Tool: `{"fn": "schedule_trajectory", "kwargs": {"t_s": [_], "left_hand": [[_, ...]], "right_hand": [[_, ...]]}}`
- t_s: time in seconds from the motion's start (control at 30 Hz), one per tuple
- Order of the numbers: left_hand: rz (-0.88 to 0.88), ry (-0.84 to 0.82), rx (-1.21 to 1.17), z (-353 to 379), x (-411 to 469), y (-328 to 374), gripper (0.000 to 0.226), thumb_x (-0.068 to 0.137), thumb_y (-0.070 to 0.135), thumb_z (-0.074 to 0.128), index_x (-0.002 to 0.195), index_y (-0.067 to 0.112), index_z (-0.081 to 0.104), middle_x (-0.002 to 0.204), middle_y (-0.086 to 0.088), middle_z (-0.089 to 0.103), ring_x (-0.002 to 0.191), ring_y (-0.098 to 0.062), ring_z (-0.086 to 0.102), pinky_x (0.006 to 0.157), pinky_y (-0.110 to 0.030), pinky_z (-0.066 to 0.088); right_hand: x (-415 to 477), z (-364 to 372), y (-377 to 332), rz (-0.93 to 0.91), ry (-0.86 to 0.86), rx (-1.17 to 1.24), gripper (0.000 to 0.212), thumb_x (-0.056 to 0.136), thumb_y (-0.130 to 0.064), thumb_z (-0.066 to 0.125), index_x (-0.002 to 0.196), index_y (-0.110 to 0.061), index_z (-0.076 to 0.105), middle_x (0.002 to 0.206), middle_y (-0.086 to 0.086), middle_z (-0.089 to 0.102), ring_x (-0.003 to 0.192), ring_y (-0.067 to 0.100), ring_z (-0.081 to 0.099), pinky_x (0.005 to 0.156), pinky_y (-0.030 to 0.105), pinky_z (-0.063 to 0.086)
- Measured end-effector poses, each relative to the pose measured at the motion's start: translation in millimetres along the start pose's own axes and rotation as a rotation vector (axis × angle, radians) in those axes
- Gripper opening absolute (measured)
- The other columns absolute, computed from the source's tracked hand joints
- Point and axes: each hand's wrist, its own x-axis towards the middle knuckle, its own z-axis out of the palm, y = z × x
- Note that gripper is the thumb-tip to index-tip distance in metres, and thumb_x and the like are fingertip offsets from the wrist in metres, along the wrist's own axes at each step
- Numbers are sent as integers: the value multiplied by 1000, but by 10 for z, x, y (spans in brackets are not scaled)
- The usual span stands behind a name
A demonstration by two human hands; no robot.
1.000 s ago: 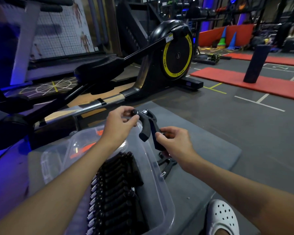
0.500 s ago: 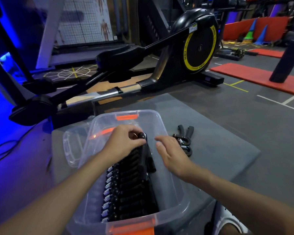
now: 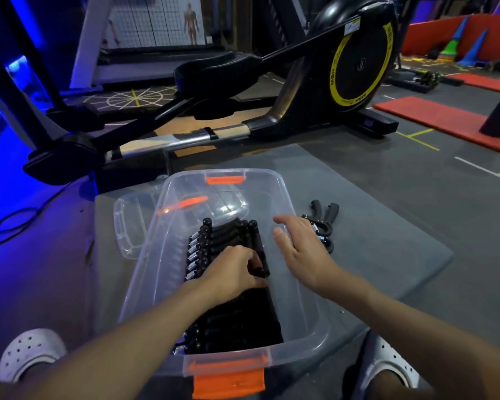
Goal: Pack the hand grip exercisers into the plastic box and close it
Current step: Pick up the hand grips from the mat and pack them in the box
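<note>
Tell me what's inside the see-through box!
A row of black hand grip exercisers with silver springs. The left hand grips one and covers a few; what lies beneath the row is hidden.

There is only one view, a wide one from the person's head. It looks forward and down, close above the plastic box (image 3: 159,243) at the near edge of the grey mat (image 3: 373,249).

Gym, elliptical trainer (image 3: 286,90), red floor mats (image 3: 445,122), training cones (image 3: 471,44), anatomy chart (image 3: 156,21)
</note>
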Motion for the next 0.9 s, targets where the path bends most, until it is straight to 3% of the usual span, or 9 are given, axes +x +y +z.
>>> {"fn": "schedule_trajectory", "kwargs": {"t_s": [0.23, 0.4, 0.6, 0.7, 0.8, 0.9], "left_hand": [[60, -75, 206, 153, 23, -106, 30, 77, 44, 75, 102, 27, 69, 99, 8, 70, 96, -14, 61, 92, -28, 40], [53, -108, 173, 219, 26, -145, 28, 80, 38, 73, 105, 26, 67, 108, 8, 68, 103, -15, 61, 96, -37, 45], [51, -113, 125, 218, 24, -188, 28, 80, 39, 73, 105, 29, 66, 106, 12, 66, 101, -12, 60, 97, -37, 45], [79, -64, 87, 181, 10, -161, 28, 78, 40, 75, 102, 29, 66, 100, 14, 65, 96, -10, 60, 93, -37, 48], [124, 33, -92, 84, 48, -81, 27, 78, 28, 78, 103, 21, 68, 98, 8, 68, 93, -10, 63, 89, -31, 50], [189, 159, -210, -36, 138, 91, 26, 81, 20, 75, 107, 20, 68, 98, 9, 67, 90, 0, 60, 84, -17, 45]], "right_hand": [[-4, 13, 6, 12, 4, 21, 40, 102, -35, 38, 137, -18, 46, 138, -6, 47, 132, 4, 30, 103, 19, 24], [-8, 7, -7, 5, 8, 16, 39, 102, -33, 39, 137, -17, 46, 138, -5, 47, 132, 5, 31, 104, 19, 24], [-7, 10, -9, 0, 14, 15, 39, 101, -32, 40, 136, -17, 46, 138, -6, 48, 132, 4, 31, 103, 17, 23], [-23, 0, -22, 12, 19, 55, 37, 100, -30, 45, 135, -18, 47, 133, -9, 47, 131, 3, 32, 102, 16, 23], [-22, -8, -29, 63, 53, 182, 33, 98, -25, 50, 130, -19, 52, 125, -14, 50, 122, 0, 42, 100, 15, 30], [70, -25, 30, 113, 260, 374, 20, 96, -17, 52, 114, -18, 59, 110, -10, 62, 99, -6, 56, 82, 6, 41]]}}
